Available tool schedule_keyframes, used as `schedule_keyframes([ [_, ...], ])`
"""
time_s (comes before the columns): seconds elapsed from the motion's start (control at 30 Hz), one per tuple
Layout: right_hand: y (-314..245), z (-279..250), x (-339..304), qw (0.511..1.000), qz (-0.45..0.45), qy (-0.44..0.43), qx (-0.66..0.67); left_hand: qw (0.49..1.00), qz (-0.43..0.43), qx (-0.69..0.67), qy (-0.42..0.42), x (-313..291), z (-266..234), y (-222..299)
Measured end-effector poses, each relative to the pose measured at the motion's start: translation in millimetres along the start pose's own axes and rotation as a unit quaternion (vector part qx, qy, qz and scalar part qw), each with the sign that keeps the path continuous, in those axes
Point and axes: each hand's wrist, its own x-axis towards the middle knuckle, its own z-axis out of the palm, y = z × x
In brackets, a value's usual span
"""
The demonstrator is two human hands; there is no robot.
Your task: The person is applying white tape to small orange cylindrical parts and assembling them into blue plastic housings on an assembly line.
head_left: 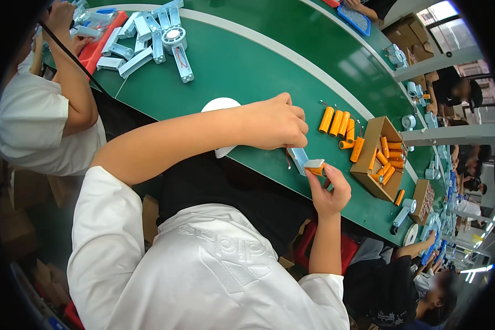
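My left hand reaches across to the right, its back turned up and its fingers curled down. Those fingers are mostly hidden, but they close on the upper end of a light blue plastic housing. A thin red wire hangs beside it. My right hand pinches a small orange battery with a pale grey piece on its top, right against the housing's lower end. Whether the battery sits inside the housing, I cannot tell. Several loose orange batteries with wires lie just beyond my hands.
A cardboard box of orange batteries stands at right. Under my left forearm is a white round piece. Several light blue housings and a round fan-like head are piled far left by a red tray. Co-workers sit on both sides.
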Motion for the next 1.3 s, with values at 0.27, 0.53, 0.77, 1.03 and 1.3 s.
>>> schedule_keyframes([
  [0.27, -34, -7, 50, 0.964, 0.016, -0.215, -0.153, 0.995, 0.021, -0.077, 0.063, -9, 12, -15],
  [0.53, -38, 0, 90, 0.911, -0.023, -0.351, -0.214, 0.993, 0.023, -0.090, 0.075, -13, 14, -16],
  [0.77, -33, 6, 92, 0.901, -0.034, -0.380, -0.205, 0.997, 0.016, -0.057, 0.044, -12, 11, -15],
  [1.03, -26, 19, 77, 0.942, -0.028, -0.297, -0.153, 0.995, 0.023, -0.050, 0.078, -16, 17, -13],
  [1.3, -28, 28, 72, 0.969, -0.002, -0.230, -0.093, 0.995, 0.025, -0.048, 0.087, -18, 21, -13],
])
